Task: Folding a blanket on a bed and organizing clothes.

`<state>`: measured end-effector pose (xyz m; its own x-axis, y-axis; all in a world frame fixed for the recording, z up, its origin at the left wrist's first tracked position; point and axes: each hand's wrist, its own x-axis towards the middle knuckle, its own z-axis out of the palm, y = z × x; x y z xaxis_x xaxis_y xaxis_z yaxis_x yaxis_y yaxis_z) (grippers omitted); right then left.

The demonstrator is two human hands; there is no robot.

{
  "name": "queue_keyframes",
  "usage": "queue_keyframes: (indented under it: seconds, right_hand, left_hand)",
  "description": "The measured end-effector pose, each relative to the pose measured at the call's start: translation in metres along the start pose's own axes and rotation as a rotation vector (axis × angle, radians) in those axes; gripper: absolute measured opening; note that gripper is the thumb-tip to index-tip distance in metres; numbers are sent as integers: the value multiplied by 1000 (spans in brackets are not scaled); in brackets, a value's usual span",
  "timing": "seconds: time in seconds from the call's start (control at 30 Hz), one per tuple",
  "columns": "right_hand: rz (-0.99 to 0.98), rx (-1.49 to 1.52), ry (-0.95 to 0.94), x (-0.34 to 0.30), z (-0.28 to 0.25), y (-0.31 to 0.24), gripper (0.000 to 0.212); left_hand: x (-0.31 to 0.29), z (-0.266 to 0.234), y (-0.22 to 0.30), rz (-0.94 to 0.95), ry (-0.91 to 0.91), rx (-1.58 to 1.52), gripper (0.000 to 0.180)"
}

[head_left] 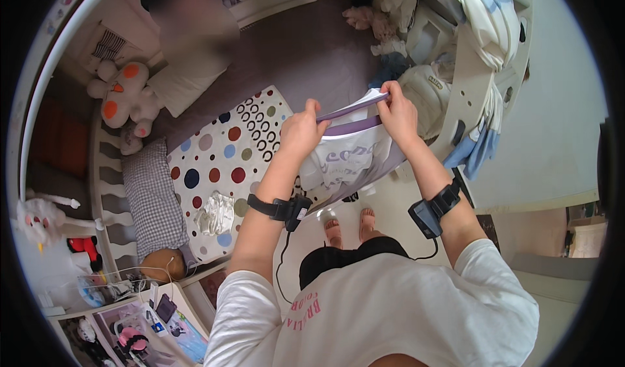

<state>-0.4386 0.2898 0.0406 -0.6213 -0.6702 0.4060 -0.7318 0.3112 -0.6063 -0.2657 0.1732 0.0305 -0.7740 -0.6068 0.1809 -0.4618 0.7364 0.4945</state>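
Both my hands hold up a white shirt (pixel 348 162) with purple edging and purple lettering, in front of me at the bed's near side. My left hand (pixel 303 132) pinches one end of the purple-edged opening. The other end is gripped by my right hand (pixel 398 114), fingers closed on the cloth. Between them the edge is pulled fairly taut, and the opening gapes a little. Below, the body of the shirt hangs down loosely. A shiny white cloth (pixel 215 214) lies crumpled on the dotted mat (pixel 209 142), left of my left forearm.
A person (pixel 195 48) is on the grey bed sheet (pixel 293 41) at the upper left, near a white plush toy (pixel 127 93). A checked pillow (pixel 153 188) rests by the bed rail. Clothes (pixel 426 97) are heaped at the right, beside draped garments (pixel 488 22). Cluttered shelves (pixel 130 321) stand lower left.
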Motion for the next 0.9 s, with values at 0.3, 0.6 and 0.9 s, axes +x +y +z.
queue_keyframes:
  seconds: [0.3,0.6,0.9]
  right_hand:
    - [279,744,-32,34,4,7,21]
    - [274,1210,-325,29,13,16,23]
    - [423,1473,-1038,27,-20,12,36]
  left_hand:
    - [34,-10,35,278,479,-12,15]
    - [28,31,63,-52,-188,-937,11]
    - [43,14,54,238,411,-274,65]
